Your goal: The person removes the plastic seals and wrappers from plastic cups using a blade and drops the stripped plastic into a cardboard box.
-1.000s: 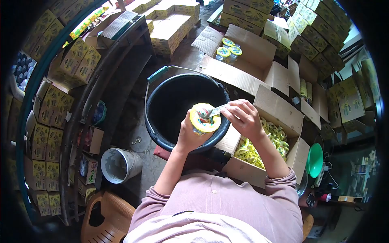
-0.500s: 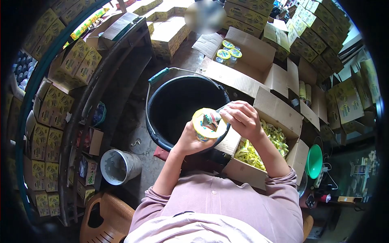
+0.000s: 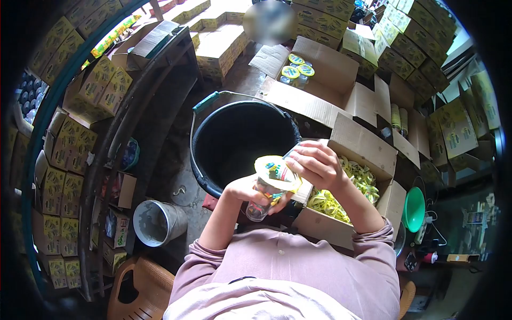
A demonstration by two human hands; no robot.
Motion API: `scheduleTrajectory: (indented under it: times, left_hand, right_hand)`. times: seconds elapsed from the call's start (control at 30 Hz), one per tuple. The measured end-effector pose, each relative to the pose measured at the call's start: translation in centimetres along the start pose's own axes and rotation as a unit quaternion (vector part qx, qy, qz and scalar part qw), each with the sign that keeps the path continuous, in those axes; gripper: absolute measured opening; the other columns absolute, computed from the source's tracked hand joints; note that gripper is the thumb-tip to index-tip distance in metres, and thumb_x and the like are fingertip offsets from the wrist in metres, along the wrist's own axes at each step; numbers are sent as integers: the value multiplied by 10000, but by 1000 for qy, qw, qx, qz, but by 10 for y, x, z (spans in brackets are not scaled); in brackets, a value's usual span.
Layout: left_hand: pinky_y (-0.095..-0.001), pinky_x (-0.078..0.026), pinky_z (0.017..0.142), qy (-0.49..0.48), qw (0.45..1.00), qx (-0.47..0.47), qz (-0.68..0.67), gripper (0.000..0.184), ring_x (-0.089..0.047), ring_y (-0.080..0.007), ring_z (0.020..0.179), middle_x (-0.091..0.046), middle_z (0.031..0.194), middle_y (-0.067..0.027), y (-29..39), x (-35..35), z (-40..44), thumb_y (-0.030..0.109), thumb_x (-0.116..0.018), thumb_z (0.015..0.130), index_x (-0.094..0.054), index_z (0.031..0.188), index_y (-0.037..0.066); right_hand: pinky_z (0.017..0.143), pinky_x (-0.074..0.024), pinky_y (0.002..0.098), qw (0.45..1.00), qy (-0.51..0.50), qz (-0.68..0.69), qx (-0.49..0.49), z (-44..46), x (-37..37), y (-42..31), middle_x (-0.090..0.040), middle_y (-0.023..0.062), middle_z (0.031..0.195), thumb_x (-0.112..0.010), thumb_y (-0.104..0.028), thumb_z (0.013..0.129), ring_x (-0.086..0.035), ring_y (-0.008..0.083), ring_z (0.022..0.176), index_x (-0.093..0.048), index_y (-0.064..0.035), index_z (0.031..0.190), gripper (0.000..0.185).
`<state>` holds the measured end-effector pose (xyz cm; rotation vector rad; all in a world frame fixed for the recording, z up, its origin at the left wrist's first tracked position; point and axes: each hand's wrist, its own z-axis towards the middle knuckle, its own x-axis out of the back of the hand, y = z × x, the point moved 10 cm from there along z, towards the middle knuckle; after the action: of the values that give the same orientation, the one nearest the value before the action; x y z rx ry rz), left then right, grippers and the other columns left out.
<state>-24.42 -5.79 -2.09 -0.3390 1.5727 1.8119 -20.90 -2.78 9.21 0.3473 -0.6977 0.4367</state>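
Note:
My left hand point(image 3: 243, 189) is wrapped around a clear plastic cup point(image 3: 257, 210) with coloured print on its side. The cup is tilted, and its top carries a printed film lid point(image 3: 272, 169) with a wide yellow rim. At the lid's right edge, the fingers of my right hand point(image 3: 321, 168) are pinched together. A thin greyish strip or blade point(image 3: 290, 153) shows at those fingertips, but its kind is unclear. Right of the cup, a cardboard box point(image 3: 368, 140) is filled with yellow strips point(image 3: 328, 205), partly hidden behind my right forearm.
Beyond my hands stands a large black bucket point(image 3: 205, 125) with a wire handle. An open carton point(image 3: 309, 100) holds several lidded cups point(image 3: 298, 70). A grey pail point(image 3: 173, 221) and brown chair point(image 3: 141, 282) are left; a green bowl point(image 3: 414, 209) is right. Stacked printed cartons point(image 3: 68, 141) surround the space.
The cup has tipped so its clear side now shows, and it has dropped slightly toward my body. My right hand has shifted a little down and left along the lid's edge.

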Motion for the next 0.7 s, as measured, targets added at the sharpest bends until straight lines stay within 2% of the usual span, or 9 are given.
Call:
scheduleTrajectory:
  times: [0.03,0.07,0.1,0.17,0.2,0.33,0.37,0.43,0.7]
  left_hand:
    - [-278,-488,603,35,999,26,22,484,-568,-156,624,-577,872,-116,-3,7,-2,97,-641,652,-471,1092,-11]
    - [-282,-496,614,77,997,-8,11,613,-582,-160,695,-562,960,-118,7,9,-1,115,-652,656,-373,1191,11]
    - [-288,-478,739,73,995,-53,45,647,-562,-167,869,-537,1029,-112,11,18,-4,119,-652,667,-339,1225,22]
    - [-291,-411,865,216,958,-66,178,624,-495,-167,1012,-510,1078,-107,33,30,-12,109,-636,680,-342,1223,20]
    - [-287,-347,930,237,946,-93,202,598,-455,-155,1061,-495,1099,-104,41,28,-10,104,-619,684,-354,1213,17]
    - [-302,-404,878,312,864,-138,369,548,-525,-172,979,-537,1037,-129,60,17,-9,96,-608,678,-386,1167,-8]
    - [-298,-447,824,339,810,-154,454,539,-574,-182,900,-577,966,-126,63,11,-11,83,-641,663,-408,1138,-22]
    - [-276,-478,770,405,768,-160,470,535,-602,-168,852,-605,924,-123,65,9,-10,66,-680,636,-438,1104,-32]
    - [-255,-482,752,315,824,-114,457,497,-600,-129,838,-619,925,-116,61,9,-4,63,-695,631,-483,1068,-41]
  right_hand:
    - [766,-514,345,1000,3,-11,-4,0,2,2,-594,50,819,-637,-105,687,-602,175,793,-640,-33,829,160]
    - [752,-518,350,1000,6,-20,-8,-1,3,4,-598,54,810,-634,-107,684,-603,182,783,-643,-28,821,158]
    - [737,-523,356,999,9,-30,-12,-1,4,6,-603,58,802,-631,-109,682,-604,188,773,-646,-23,813,157]
    - [747,-512,345,999,-2,-47,-17,-6,4,11,-585,48,797,-635,-101,674,-598,179,779,-638,-32,824,165]
    - [758,-507,336,998,-11,-63,-18,-7,4,13,-572,41,793,-644,-97,668,-596,171,789,-631,-41,826,169]
    - [769,-491,329,995,-29,-93,-23,-11,2,17,-539,28,760,-654,-92,658,-580,157,781,-619,-59,805,155]
    - [770,-489,330,994,-36,-96,-22,-12,0,17,-536,27,757,-654,-94,659,-578,156,777,-618,-61,802,151]
    - [774,-485,332,995,-35,-97,-19,-11,-1,15,-530,25,745,-653,-97,663,-573,152,772,-619,-64,803,148]
    - [705,-513,351,998,-17,-61,-4,-13,5,7,-574,59,773,-641,-86,655,-602,191,744,-641,-22,800,159]
